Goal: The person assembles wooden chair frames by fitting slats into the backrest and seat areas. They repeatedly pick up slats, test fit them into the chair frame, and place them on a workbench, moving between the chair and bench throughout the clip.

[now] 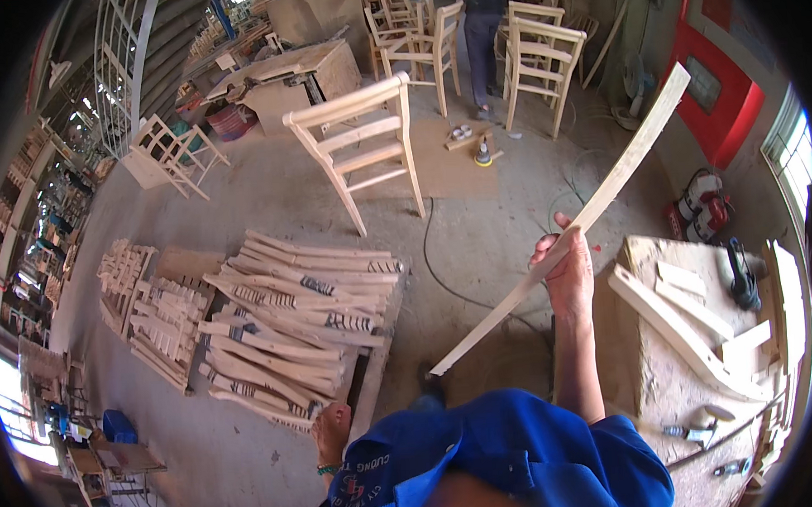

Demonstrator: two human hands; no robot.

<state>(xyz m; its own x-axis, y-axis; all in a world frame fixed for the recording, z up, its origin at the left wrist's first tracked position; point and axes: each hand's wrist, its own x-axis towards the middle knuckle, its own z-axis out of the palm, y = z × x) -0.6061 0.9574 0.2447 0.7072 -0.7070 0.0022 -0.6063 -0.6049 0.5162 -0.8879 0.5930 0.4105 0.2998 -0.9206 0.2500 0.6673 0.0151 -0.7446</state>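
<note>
My right hand (567,278) is closed round the middle of a long, slightly bent, pale wooden strip (633,166). The strip slants from low near my body up toward the far right. My left hand (332,431) hangs low by the near end of a stack of shaped wooden chair legs (286,299). Its fingers are small and partly hidden, so I cannot make out whether it touches the stack. The legs lie side by side in layers, several with dark marked patches.
Smaller wooden pieces (159,310) are stacked left of the legs. A chair frame (365,151) stands ahead, with more chairs (542,53) and a person (485,42) beyond. A cable (443,274) crosses the floor. At right, a workbench (651,370) holds wooden parts and tools.
</note>
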